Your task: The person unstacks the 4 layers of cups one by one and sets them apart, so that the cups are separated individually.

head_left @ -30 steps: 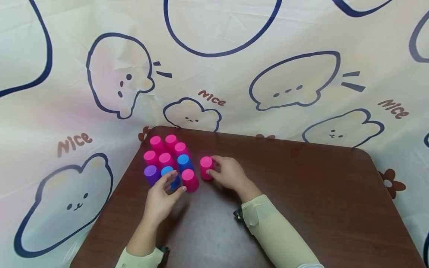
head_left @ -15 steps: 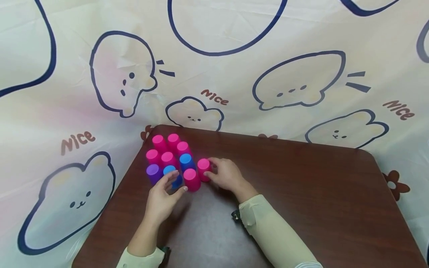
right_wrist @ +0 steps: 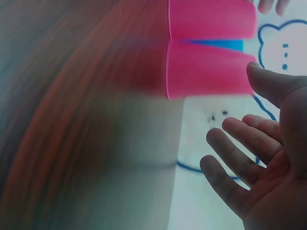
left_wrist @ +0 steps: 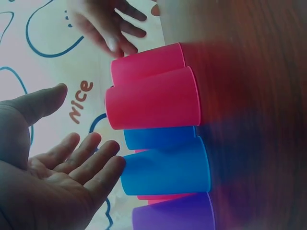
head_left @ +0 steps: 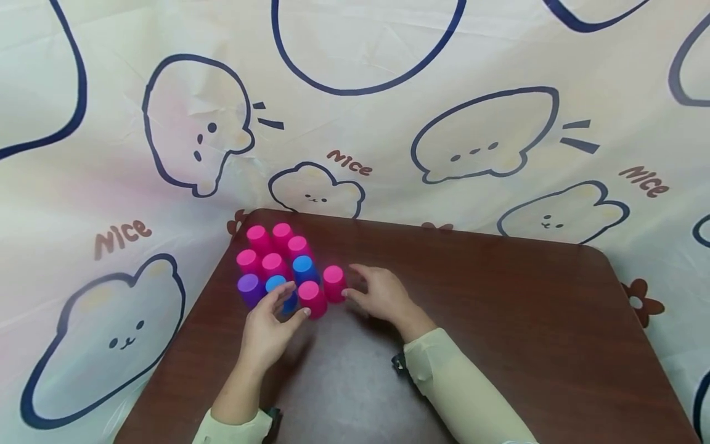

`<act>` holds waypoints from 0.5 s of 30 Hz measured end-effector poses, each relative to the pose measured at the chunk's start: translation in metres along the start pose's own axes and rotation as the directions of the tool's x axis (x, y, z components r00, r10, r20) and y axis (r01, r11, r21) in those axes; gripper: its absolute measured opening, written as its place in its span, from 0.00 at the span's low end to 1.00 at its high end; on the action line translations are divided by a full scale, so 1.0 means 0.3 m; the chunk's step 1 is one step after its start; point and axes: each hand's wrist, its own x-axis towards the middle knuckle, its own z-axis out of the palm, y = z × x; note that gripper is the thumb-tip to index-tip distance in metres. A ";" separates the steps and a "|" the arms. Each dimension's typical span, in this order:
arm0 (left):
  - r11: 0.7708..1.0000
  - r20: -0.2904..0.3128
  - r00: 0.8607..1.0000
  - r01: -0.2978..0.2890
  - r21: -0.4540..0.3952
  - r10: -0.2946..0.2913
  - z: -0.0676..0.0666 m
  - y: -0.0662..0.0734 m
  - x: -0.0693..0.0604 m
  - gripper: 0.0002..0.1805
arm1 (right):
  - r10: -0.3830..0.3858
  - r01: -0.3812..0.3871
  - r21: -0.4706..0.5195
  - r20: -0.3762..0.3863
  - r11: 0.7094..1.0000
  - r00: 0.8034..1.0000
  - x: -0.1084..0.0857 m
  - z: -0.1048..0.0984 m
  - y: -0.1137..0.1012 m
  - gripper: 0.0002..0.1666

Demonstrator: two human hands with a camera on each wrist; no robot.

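Upside-down cups stand close together at the table's far left in the head view: several pink cups [head_left: 273, 264], two blue cups [head_left: 304, 269] and a purple cup [head_left: 251, 288]. At the group's right end is one pink cup [head_left: 334, 283], beside the front pink cup [head_left: 312, 300]. My right hand [head_left: 384, 295] is just right of that end cup, fingers spread and holding nothing; its thumb is close to the cup's side. My left hand [head_left: 265, 336] hovers before the near blue cup [left_wrist: 165, 166], fingers extended, partly hiding it in the head view.
The cups rest on a dark brown wooden table [head_left: 499, 320] with rounded corners. A pale curtain [head_left: 388, 135] printed with cartoon bears hangs behind the table and along its sides.
My right hand has slid the end pink cup left and nearer, up beside the front pink cup, then let go and drawn slightly right. My left hand has barely moved.
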 end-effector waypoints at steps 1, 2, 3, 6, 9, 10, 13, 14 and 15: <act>1.000 0.003 1.000 -0.007 0.004 0.007 0.002 0.003 0.002 0.36 | 0.007 -0.008 -0.006 -0.011 1.000 1.000 -0.017 -0.016 0.012 0.41; 1.000 0.003 1.000 -0.016 0.010 0.016 0.005 0.007 0.005 0.36 | 0.015 -0.015 -0.012 -0.024 1.000 1.000 -0.036 -0.033 0.025 0.40; 1.000 0.004 1.000 -0.025 0.017 0.025 0.007 0.010 0.007 0.36 | 0.026 -0.027 -0.017 -0.037 0.999 0.999 -0.057 -0.049 0.038 0.40; 0.999 0.006 0.999 -0.044 0.031 0.044 0.011 0.020 0.010 0.36 | 0.044 -0.047 -0.040 -0.076 0.998 0.996 -0.119 -0.089 0.076 0.38; 0.998 0.010 0.999 -0.047 0.044 0.047 0.012 0.030 0.007 0.37 | 0.052 -0.058 -0.060 -0.094 0.997 0.994 -0.182 -0.114 0.105 0.37; 0.998 0.011 0.999 -0.046 0.047 0.045 0.010 0.032 0.005 0.37 | 0.052 -0.058 -0.067 -0.096 0.996 0.994 -0.200 -0.119 0.112 0.36; 0.996 0.011 0.998 -0.064 0.057 0.064 0.012 0.044 0.000 0.37 | 0.047 -0.055 -0.079 -0.100 0.995 0.994 -0.248 -0.135 0.124 0.35; 0.995 0.008 0.997 -0.077 0.063 0.076 0.014 0.049 0.001 0.37 | 0.046 -0.055 -0.083 -0.104 0.995 0.993 -0.260 -0.141 0.127 0.34; 0.993 0.004 0.996 -0.094 0.068 0.094 0.017 0.054 0.002 0.37 | 0.046 -0.055 -0.085 -0.110 0.995 0.993 -0.272 -0.149 0.129 0.34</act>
